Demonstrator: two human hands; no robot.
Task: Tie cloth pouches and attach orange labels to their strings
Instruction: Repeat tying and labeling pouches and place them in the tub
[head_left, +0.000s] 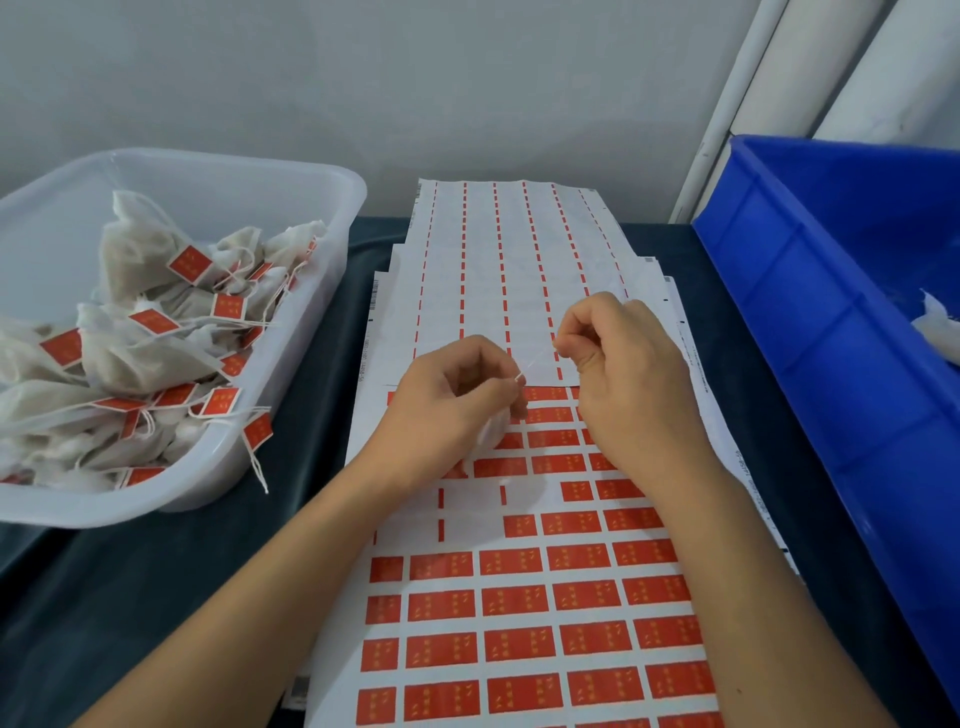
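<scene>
My left hand (457, 400) is closed around a small white cloth pouch (491, 431), mostly hidden in the palm. A thin white string (535, 364) runs taut from its fingertips up to my right hand (618, 358), which pinches the string's other end. Both hands hover over a sheet of orange labels (524, 603) lying in the middle of the table. Several rows near the hands are peeled bare.
A clear plastic tub (322, 291) at the left holds several tied pouches with orange labels. A blue crate (810, 322) at the right holds white pouch cloth (935, 327). Spent label sheets (498, 270) stretch toward the wall. Dark cloth (130, 597) covers the table.
</scene>
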